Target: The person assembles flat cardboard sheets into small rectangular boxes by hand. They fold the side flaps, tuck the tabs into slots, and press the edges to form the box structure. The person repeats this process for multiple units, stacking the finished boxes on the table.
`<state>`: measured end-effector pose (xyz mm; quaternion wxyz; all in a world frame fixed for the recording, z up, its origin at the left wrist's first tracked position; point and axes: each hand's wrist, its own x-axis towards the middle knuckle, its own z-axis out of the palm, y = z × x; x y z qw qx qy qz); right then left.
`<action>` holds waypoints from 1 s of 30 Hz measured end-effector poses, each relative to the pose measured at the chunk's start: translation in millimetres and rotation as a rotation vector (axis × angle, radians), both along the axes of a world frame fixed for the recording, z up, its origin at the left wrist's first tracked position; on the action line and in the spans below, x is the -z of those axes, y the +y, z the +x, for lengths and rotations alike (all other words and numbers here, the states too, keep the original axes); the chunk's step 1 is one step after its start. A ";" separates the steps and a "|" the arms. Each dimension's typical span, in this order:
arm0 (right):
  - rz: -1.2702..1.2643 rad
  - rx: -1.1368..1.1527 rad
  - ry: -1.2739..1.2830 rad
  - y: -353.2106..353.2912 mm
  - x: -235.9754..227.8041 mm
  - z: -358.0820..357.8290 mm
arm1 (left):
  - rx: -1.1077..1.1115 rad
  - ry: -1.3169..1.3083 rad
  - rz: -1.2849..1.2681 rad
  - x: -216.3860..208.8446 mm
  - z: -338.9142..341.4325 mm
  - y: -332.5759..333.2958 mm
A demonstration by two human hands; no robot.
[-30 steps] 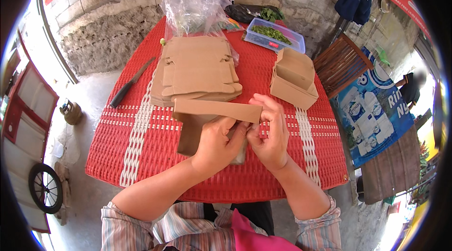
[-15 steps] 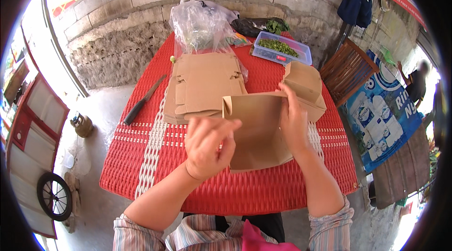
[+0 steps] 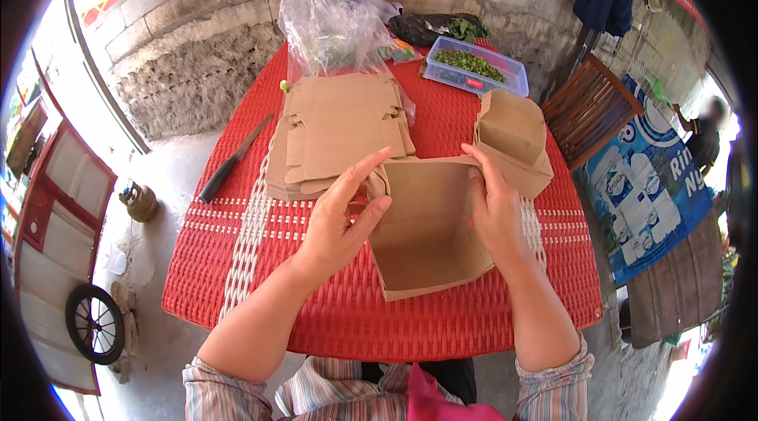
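An open-topped brown cardboard box (image 3: 430, 220) is tilted toward me over the near part of the table, its inside showing bare. My right hand (image 3: 499, 212) grips its right wall, with the thumb inside. At the far left corner, my left hand (image 3: 341, 216) has its thumb and forefinger around the box's edge; its other fingers are partly hidden. Beyond the box lies a stack of flat, unfolded cardboard boxes (image 3: 335, 117). Folded-up cardboard boxes (image 3: 513, 133), nested together, stand to the right.
A knife (image 3: 237, 159) with a black handle lies on the left of the red woven table (image 3: 347, 334). Farther back are a clear plastic bag (image 3: 332, 30) and a plastic tub (image 3: 517, 78) of chopped greens. A wooden chair (image 3: 592, 109) stands at the right.
My left hand has moved from in front of the box's left side up onto its far left corner, its fingers straightening. The right hand keeps its hold on the right wall.
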<state>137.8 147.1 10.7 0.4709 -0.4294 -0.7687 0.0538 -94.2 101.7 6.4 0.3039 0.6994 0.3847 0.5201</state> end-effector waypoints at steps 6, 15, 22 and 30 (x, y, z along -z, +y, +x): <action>0.268 -0.077 -0.022 -22.1 -39.1 -5.1 | -0.105 -0.004 0.046 10.1 5.3 -2.5; 0.056 -0.290 0.136 -53.0 -24.5 -42.8 | -0.033 0.231 0.457 -2.1 20.0 -15.5; -0.087 -0.355 0.309 -53.7 -12.2 -43.3 | 0.096 -0.057 0.379 10.3 25.0 -12.5; -0.077 -0.294 0.378 -50.0 -9.9 -43.2 | -0.206 0.060 0.259 4.2 23.1 -25.7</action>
